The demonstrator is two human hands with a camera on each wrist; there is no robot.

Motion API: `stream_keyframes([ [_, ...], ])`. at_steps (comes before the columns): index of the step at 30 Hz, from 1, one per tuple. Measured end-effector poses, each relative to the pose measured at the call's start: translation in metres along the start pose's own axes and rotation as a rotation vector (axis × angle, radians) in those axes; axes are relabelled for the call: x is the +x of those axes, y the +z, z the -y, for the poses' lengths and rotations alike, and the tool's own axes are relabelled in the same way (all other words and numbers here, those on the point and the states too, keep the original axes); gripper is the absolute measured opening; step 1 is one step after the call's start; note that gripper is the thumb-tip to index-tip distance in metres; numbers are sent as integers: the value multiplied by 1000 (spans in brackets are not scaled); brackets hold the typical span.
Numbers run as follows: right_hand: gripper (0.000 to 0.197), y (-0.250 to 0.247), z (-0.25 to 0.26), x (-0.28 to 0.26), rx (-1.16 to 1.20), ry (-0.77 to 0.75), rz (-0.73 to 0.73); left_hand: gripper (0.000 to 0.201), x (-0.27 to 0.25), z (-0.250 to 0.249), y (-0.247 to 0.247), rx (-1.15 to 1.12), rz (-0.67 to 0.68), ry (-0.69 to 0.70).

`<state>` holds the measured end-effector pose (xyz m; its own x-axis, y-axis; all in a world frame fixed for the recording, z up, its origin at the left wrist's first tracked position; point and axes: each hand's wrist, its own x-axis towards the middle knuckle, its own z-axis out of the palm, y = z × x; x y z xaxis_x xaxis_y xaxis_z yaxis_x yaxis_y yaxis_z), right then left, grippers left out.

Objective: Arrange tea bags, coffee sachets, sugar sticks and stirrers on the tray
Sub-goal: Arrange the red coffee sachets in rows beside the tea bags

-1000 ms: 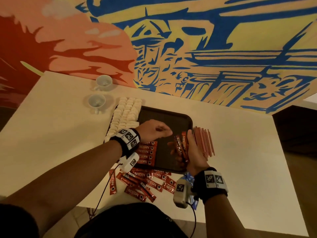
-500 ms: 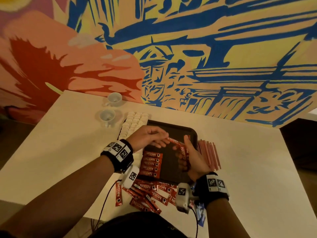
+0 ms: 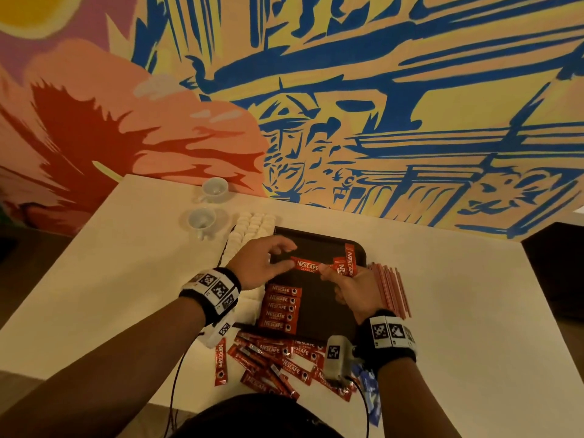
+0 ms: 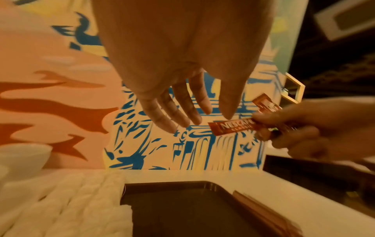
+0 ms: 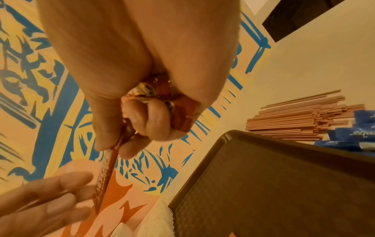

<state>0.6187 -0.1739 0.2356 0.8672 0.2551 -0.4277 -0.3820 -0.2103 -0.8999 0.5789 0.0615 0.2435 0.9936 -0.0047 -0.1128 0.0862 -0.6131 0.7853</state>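
Note:
A dark tray (image 3: 319,298) lies on the white table with a neat column of red coffee sachets (image 3: 281,306) along its left side. Above the tray my right hand (image 3: 328,271) grips a small bunch of red sachets (image 3: 349,262) and pinches one sachet (image 3: 305,265) out sideways; the right wrist view shows this sachet (image 5: 105,176) edge-on. My left hand (image 3: 289,256) hovers at that sachet's free end with fingers spread and straight (image 4: 182,112), thumb just touching or nearly touching the sachet (image 4: 231,126). More red sachets (image 3: 275,358) lie loose at the table's near edge.
Pink stirrers (image 3: 390,289) lie stacked right of the tray, blue packets (image 5: 357,134) beside them. Rows of white packets (image 3: 252,226) lie left of the tray. Two white cups (image 3: 202,218) (image 3: 215,188) stand at the back left by the painted wall.
My right hand has lifted and turned one sachet out sideways toward the left. My left hand has risen off the tray and opened toward that sachet.

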Motion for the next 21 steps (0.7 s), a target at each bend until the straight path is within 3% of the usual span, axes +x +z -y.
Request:
stream_keyframes([
  [4,25,5,1,3,-17,-2,19,42,3,-5,10,288,37,196],
  [10,27,8,-5,13,34,39,32,33,20,-1,14,404,67,261],
  [16,36,-1,-15,19,75,140,-135,41,52,21,19,485,143,82],
  [21,35,-11,-24,16,35,190,-163,29,73,47,44,809,330,-8],
])
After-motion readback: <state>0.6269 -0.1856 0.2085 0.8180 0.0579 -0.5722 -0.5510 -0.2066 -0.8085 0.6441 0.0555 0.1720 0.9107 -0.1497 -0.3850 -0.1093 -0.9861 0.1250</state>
